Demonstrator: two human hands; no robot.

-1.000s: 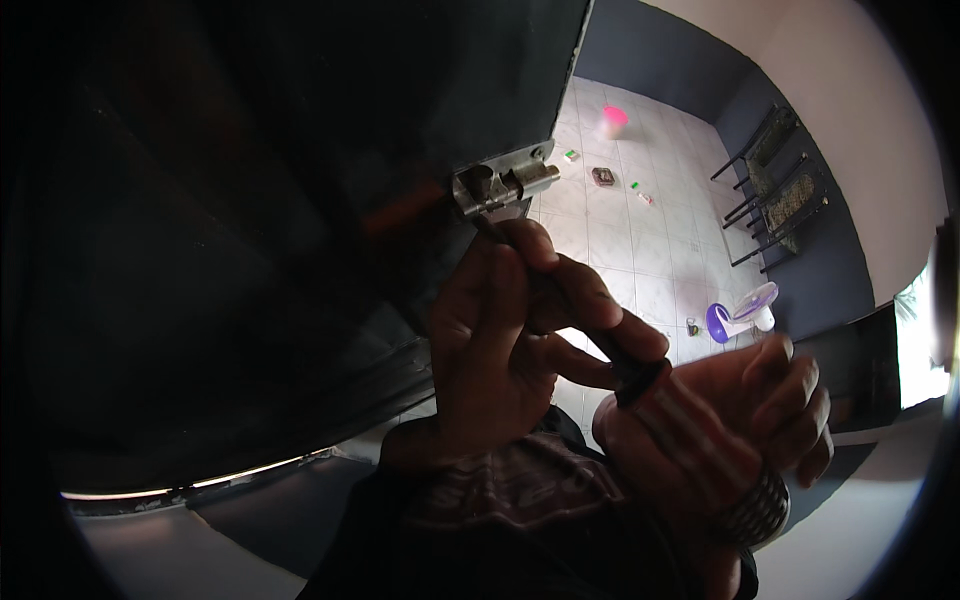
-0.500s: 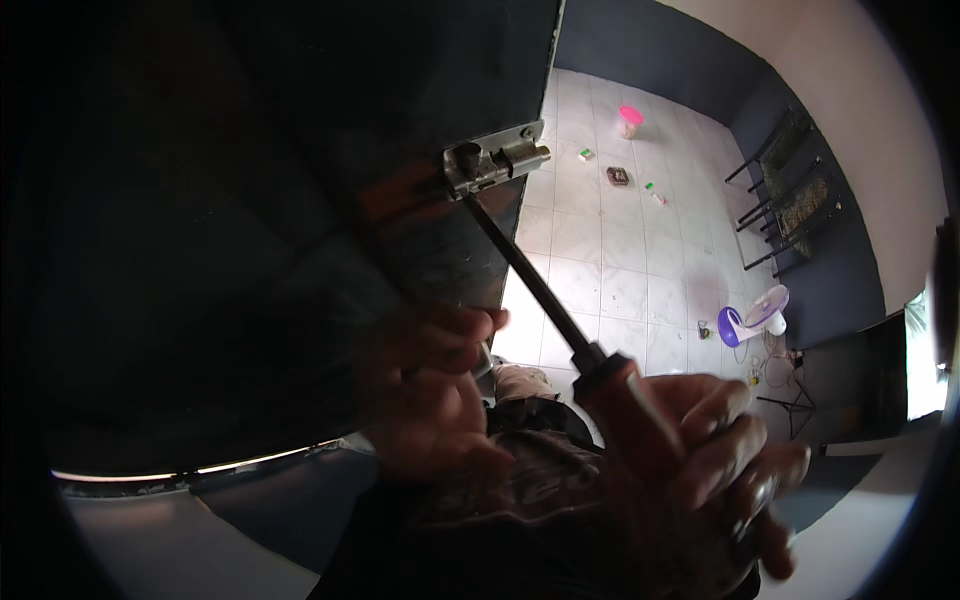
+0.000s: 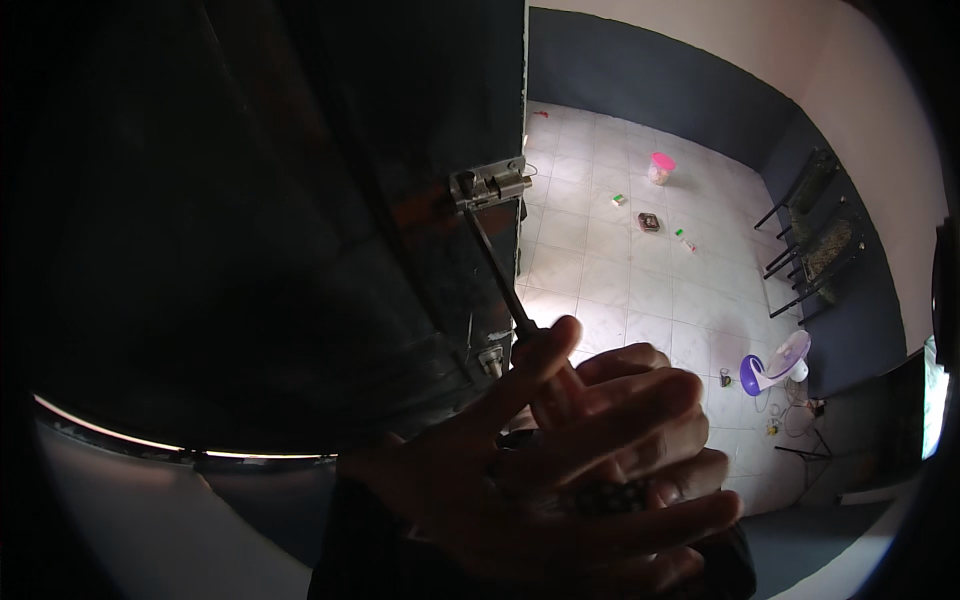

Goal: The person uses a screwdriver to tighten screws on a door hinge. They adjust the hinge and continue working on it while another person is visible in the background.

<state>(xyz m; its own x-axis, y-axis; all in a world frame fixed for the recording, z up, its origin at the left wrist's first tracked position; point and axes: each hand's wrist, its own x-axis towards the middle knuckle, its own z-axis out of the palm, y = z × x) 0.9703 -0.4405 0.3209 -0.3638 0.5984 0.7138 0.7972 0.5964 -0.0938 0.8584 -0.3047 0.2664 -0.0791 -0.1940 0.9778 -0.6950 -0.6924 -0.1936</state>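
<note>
Clasping screwdriver (image 3: 496, 268) in right hand (image 3: 684, 440), left hand (image 3: 500, 505) newly across it, left grip unclear

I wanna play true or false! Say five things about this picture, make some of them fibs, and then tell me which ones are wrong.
1. The screwdriver has its tip at the bolt on the dark door. True.
2. The tub on the floor has a blue lid. False: the lid is pink.
3. The purple and white fan is on the floor. True.
4. The chairs stand in the middle of the room. False: the chairs are by the wall.
5. The left hand and the right hand are close together. True.
</note>
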